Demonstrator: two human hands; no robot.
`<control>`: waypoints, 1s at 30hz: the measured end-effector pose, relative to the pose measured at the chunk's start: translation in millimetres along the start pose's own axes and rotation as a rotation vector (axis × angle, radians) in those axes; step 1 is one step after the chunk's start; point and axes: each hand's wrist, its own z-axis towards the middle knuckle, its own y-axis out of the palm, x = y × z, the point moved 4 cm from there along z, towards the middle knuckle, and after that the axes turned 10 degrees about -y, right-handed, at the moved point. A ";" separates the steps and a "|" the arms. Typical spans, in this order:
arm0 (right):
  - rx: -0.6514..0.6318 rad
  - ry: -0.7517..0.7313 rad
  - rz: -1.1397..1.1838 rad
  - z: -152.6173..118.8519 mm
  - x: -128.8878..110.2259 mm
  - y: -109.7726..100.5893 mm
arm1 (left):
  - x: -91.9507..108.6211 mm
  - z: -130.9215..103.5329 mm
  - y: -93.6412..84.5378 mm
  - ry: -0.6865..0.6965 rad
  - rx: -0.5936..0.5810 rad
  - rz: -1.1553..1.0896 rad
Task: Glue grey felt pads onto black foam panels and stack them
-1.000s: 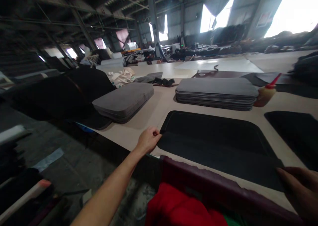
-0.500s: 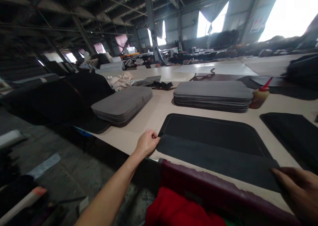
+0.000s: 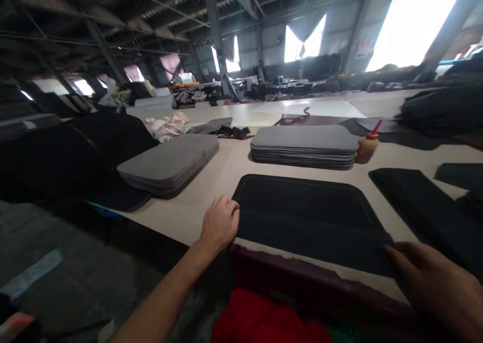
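A black panel [image 3: 302, 194] with rounded far corners and a thin line inside its edge lies flat on the table in front of me. Across its near half stretches a smooth black sheet [image 3: 309, 237], its boundary hard to make out in the dark. My left hand [image 3: 221, 221] is closed at the sheet's left end, fingers curled and thumb pressed in. At the right near corner, my right hand [image 3: 426, 270] pinches the sheet between thumb and fingers; part of that grip is in shadow.
Beyond the panel stand two stacks of grey rounded panels, a left stack [image 3: 169, 162] and a right stack [image 3: 304, 144]. A glue bottle [image 3: 368, 144] with a red nozzle touches the right stack. More black pieces [image 3: 415, 202] lie rightward. The pale table [image 3: 188, 217] has a maroon-covered front edge [image 3: 302, 277].
The view has turned slightly right, so things sit further left. The black sheet now lies more evenly over the panel's near half. Both hands stay at its ends.
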 end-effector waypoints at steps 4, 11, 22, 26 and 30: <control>-0.082 0.090 0.006 -3.7 -35.8 -21.4 | 69.3 -18.5 18.2 0.394 -0.158 -0.160; -0.113 0.120 0.011 -4.5 -36.4 -19.7 | 114.8 -42.8 56.0 0.603 -0.492 -0.116; -0.049 0.049 -0.002 -5.1 -32.5 -14.6 | 23.4 -45.1 29.4 0.336 -0.425 0.153; -0.023 0.002 0.014 -4.9 -33.2 -15.6 | -13.9 -45.1 27.3 0.312 -0.311 0.172; 0.149 -0.051 0.055 -8.3 -49.4 -26.9 | -31.0 -47.3 34.0 0.363 -0.192 0.187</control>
